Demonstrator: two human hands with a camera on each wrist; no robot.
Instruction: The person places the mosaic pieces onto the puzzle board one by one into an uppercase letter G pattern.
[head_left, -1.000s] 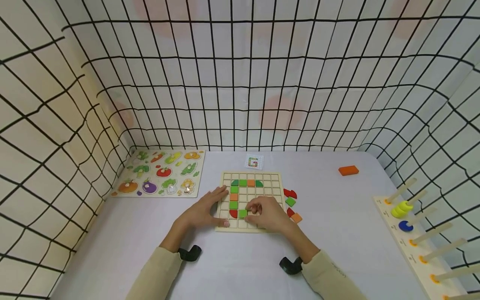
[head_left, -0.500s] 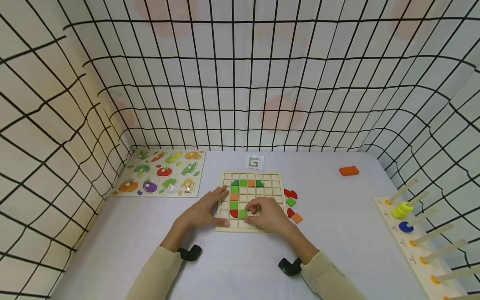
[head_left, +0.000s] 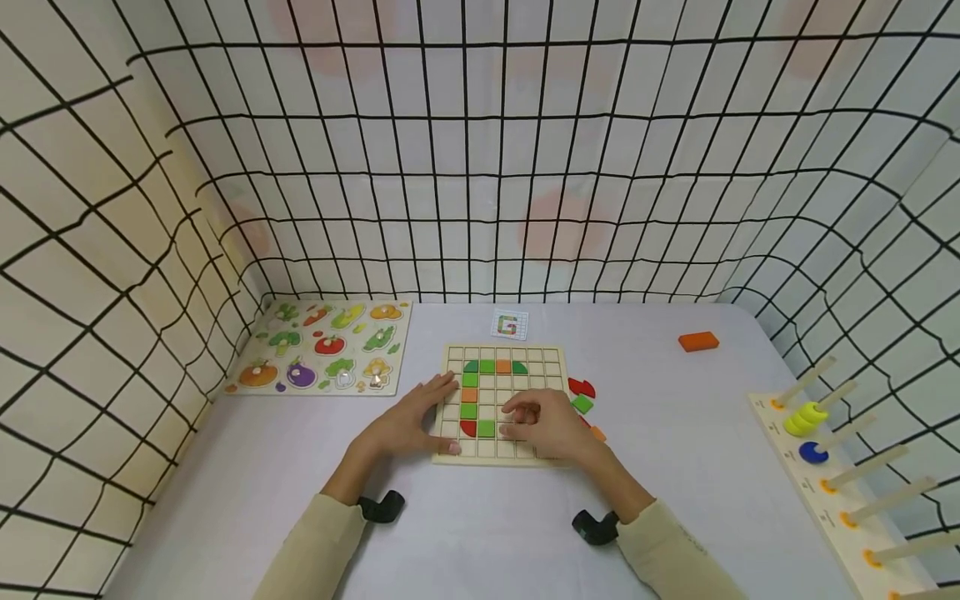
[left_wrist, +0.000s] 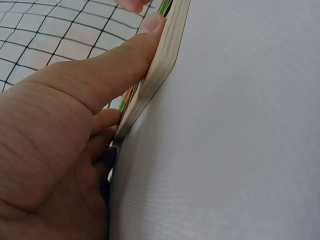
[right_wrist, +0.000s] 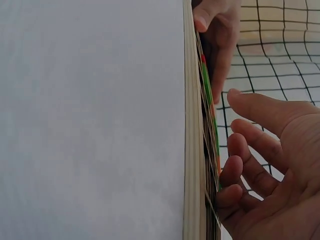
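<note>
A wooden grid board lies mid-table with coloured tiles in some cells. Its upper row has a green square and an orange square between dark green curved tiles. A column runs down from there to a red curved tile, beside which sits another green square tile. My left hand rests at the board's left side, fingers spread, thumb on top near the front corner. Over the board's right half is my right hand, fingers loosely bent, thumb apart, nothing between them in the right wrist view.
Loose red tiles, a green tile and a partly hidden orange tile lie right of the board. A pattern card is behind it. A vegetable puzzle, an orange block and a peg stand surround.
My right hand has let go of the lower green square tile and moved slightly right, leaving that tile in its cell. My left hand has stayed in place.
</note>
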